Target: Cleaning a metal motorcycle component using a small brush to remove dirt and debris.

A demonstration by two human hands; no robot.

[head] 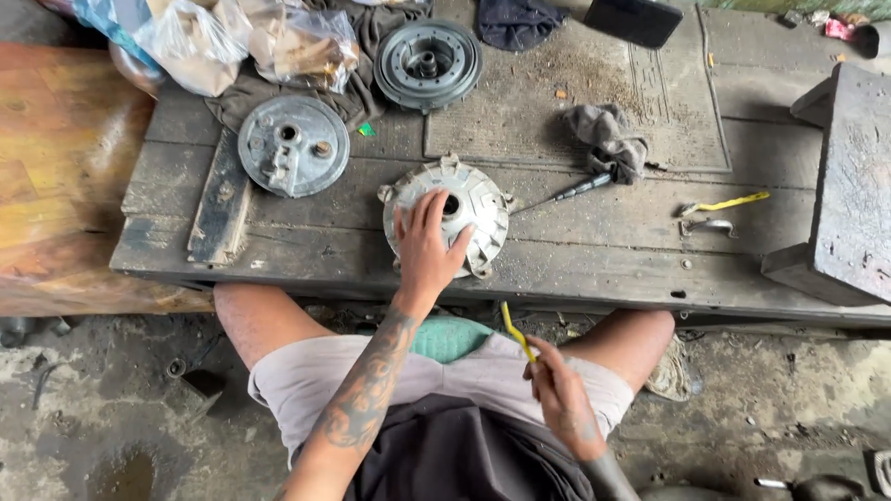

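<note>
My left hand [425, 243] rests fingers spread on a round grey metal hub cover [469, 209] that lies near the front edge of the worn wooden bench [594, 260]. My right hand [560, 390] is down over my lap, shut on a thin yellow tool [516, 330] that points up toward the bench edge. A screwdriver [566, 193] lies just right of the hub cover, its tip toward it.
A grey brake plate [293, 146] and a dark round hub [427, 63] lie farther back on the left. A dirty rag [608, 139], a yellow-handled tool [724, 203], a metal bracket [705, 225], plastic bags [232, 42] and a wooden block [849, 186] at the right.
</note>
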